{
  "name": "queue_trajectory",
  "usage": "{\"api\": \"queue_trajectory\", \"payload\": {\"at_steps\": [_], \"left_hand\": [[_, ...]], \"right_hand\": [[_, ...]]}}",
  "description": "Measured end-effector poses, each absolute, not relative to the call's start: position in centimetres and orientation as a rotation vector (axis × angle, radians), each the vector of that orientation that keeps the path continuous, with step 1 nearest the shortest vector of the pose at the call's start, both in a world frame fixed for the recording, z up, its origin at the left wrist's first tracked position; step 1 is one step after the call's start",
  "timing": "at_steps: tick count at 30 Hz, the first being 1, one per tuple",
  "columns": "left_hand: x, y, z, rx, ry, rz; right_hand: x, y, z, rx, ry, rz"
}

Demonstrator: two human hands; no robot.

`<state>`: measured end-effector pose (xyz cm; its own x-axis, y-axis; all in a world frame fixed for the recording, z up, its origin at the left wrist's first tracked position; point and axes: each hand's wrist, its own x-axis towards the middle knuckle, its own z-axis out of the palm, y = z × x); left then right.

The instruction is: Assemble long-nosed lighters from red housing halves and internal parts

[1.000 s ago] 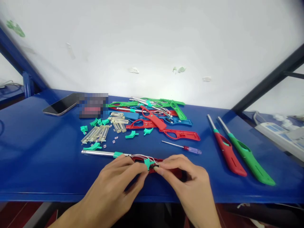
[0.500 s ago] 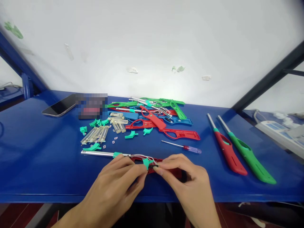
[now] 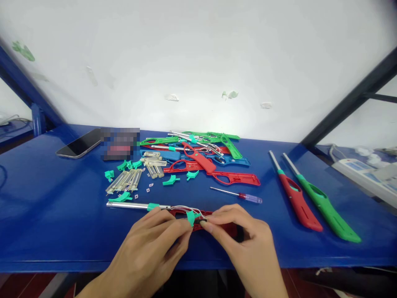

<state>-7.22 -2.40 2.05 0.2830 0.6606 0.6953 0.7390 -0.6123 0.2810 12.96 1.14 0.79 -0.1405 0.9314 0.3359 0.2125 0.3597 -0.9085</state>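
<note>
Over blue tabletop (image 3: 77,231), hands (image 3: 198,244) angle inward, pinching teal trigger (image 3: 191,217) and black piece (image 3: 200,221).

head-worn view, facing forward and down

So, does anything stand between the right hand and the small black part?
Nothing visible does: the right hand touches the small black part. The teal piece, at the left hand, is on that part's other side.

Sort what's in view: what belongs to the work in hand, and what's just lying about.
Belongs, it seems:
- red shell, metal tube, teal trigger, black part
- loose casings, clear tubes, screwdriver, closed lighters

Likely lying about:
- phone
- white device at right
</note>
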Motion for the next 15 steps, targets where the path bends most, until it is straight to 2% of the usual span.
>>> {"api": "queue_trajectory", "payload": {"at_steps": [15], "left_hand": [[-7.53, -2.47, 1.64, -2.478, -1.361, -1.268]], "right_hand": [[13.1, 1.07, 0.59, -1.08, -1.617, 0.863]]}}
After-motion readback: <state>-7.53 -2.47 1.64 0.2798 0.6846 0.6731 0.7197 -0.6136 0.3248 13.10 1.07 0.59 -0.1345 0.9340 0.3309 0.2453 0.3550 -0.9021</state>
